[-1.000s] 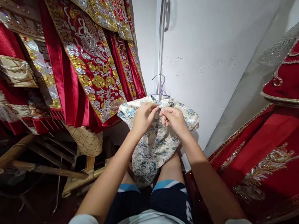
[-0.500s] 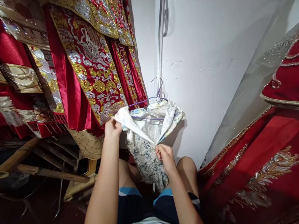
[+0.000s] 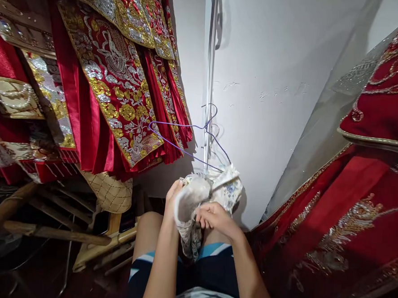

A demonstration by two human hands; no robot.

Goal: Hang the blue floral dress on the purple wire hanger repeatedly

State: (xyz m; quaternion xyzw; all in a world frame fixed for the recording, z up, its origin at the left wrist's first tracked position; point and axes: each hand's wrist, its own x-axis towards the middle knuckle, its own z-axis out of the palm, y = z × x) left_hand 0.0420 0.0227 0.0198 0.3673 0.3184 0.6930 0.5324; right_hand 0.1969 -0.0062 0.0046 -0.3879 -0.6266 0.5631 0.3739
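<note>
A pale floral garment hangs partly from a purple wire hanger, whose left arm is bare while the right end still sits inside the cloth. My left hand is closed on the garment's left side, its fingers partly hidden by the fabric. With bent fingers, my right hand grips the garment's edge near the middle. Between the hands the cloth is bunched, with a rounded opening facing me. Its lower part hangs down between my knees.
Red and gold embroidered garments hang at the left, above bamboo poles. A red beaded gown stands close on the right. Behind the hanger are a white wall and a vertical metal pole.
The garment's left shoulder has come off the hanger, and the cloth is lower and more bunched. My left hand has moved right and down, nearer my right hand. The hanger now tilts.
</note>
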